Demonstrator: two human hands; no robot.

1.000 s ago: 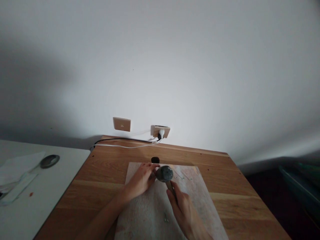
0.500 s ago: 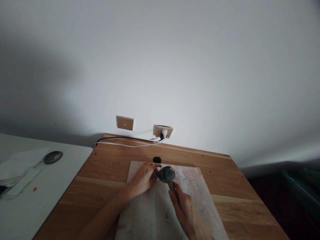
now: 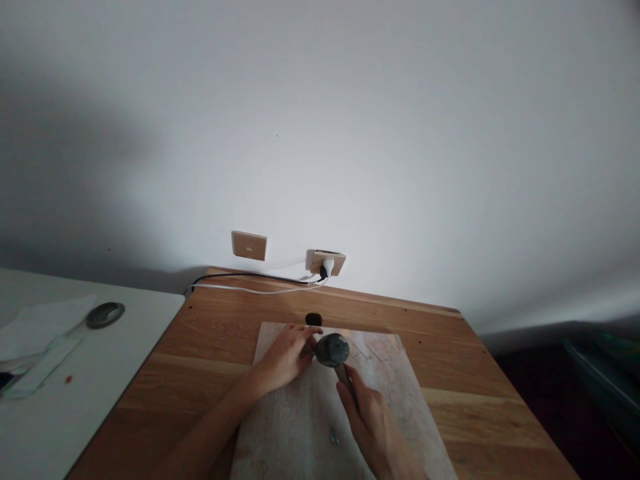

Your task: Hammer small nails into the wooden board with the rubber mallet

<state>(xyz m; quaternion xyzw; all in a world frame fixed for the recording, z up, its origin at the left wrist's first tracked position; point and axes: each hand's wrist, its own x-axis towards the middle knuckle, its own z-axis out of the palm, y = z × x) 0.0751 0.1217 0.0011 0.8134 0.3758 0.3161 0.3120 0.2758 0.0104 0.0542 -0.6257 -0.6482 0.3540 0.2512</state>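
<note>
My right hand [image 3: 373, 423] is wrapped round the wooden handle of a hammer [image 3: 333, 351], whose dark round head hangs just over a pale board [image 3: 395, 387] on the wooden table [image 3: 200, 340]. My left hand [image 3: 285, 357] rests on the board right beside the hammer head, its fingertips pinched together on something too small to make out. A small loose metal piece [image 3: 331, 435] lies on the board near my right wrist.
A small dark object [image 3: 313, 319] sits just beyond the board. Black and white cables [image 3: 250, 283] run along the table's back edge to a wall socket [image 3: 326, 263]. A white table [image 3: 75, 400] at the left carries papers and a round metal lid [image 3: 104, 315].
The hammer head has bobbed slightly above the same spot. Both hands stay where they were; the view has shifted a little.
</note>
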